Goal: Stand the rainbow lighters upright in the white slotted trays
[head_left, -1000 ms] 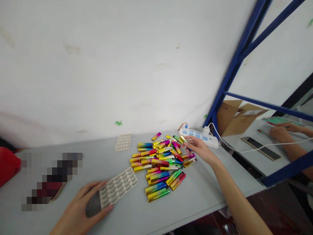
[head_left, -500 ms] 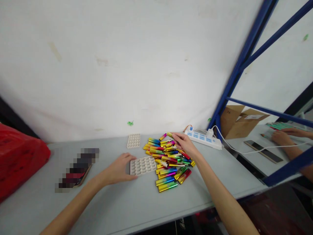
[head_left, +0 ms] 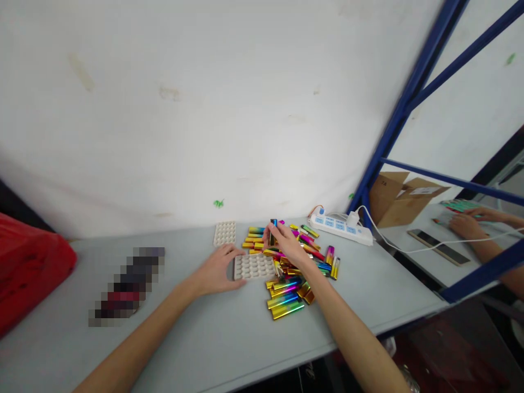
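Note:
My left hand [head_left: 219,271] grips the left end of a pale tray [head_left: 254,266] with rows of oval pockets, fingers at its back corner and thumb at its front corner. My right hand [head_left: 284,240] is closed on a shiny lighter-shaped case, dark with a blue top [head_left: 274,222], held upright above the tray's back right side. Under and around that hand lies a loose pile of metallic gradient cases [head_left: 287,310] in yellow, blue, green, red and purple. The hand and forearm hide part of the pile.
A second pocketed tray [head_left: 225,233] lies by the wall. A white power strip [head_left: 341,228] with a cable is behind right. A red bag [head_left: 33,267] and a pixelated object [head_left: 129,284] are left. Beyond the blue frame [head_left: 393,125] are a cardboard box [head_left: 395,202], a phone [head_left: 438,246] and another person's hands [head_left: 469,221].
My right hand has moved left and nearer the tray, now with an upright case in its fingers. My left hand and the tray have shifted right and slightly back. Some cases in the pile have moved.

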`<state>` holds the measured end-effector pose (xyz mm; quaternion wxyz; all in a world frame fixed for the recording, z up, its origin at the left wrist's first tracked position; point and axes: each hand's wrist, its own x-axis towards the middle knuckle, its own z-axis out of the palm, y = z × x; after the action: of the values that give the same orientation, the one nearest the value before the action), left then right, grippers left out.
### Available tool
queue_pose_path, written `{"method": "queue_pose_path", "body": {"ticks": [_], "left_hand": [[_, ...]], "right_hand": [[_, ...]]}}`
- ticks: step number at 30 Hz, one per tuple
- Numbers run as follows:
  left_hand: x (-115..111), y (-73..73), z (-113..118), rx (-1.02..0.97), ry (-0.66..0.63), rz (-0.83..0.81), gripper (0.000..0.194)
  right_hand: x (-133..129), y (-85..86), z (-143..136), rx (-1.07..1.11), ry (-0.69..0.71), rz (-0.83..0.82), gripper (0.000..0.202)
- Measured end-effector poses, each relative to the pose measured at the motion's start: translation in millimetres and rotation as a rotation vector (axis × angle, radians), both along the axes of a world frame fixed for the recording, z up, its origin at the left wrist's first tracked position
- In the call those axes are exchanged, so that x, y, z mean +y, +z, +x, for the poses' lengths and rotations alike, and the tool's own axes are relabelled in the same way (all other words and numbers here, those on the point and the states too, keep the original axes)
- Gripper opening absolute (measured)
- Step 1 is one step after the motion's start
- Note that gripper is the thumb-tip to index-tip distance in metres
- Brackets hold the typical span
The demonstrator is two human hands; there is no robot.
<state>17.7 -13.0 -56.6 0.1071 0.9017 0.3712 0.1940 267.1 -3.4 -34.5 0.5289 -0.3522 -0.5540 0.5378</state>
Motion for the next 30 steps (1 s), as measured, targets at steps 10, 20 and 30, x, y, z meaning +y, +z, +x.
{"method": "queue_pose_path", "body": {"ticks": [10, 20, 30], "left_hand": [[-2.8, -11.1, 1.0, -0.095, 0.008, 0.002, 0.060], [-8.2, -19.1, -5.2, -0.154, 0.108, -0.057, 0.064], [-6.7, -17.9, -19.3, -0.211, 0.033, -0.130, 0.062]], "right_hand": [[1.8, -12.6, -12.7, -0.247, -0.252, 0.064, 0.061], [-5.6, -9.1, -14.0, -0.496, -0.527, 0.171, 0.049], [-15.3, -7.3, -20.1, -0.488, -0.145, 0.291, 0.043]]}}
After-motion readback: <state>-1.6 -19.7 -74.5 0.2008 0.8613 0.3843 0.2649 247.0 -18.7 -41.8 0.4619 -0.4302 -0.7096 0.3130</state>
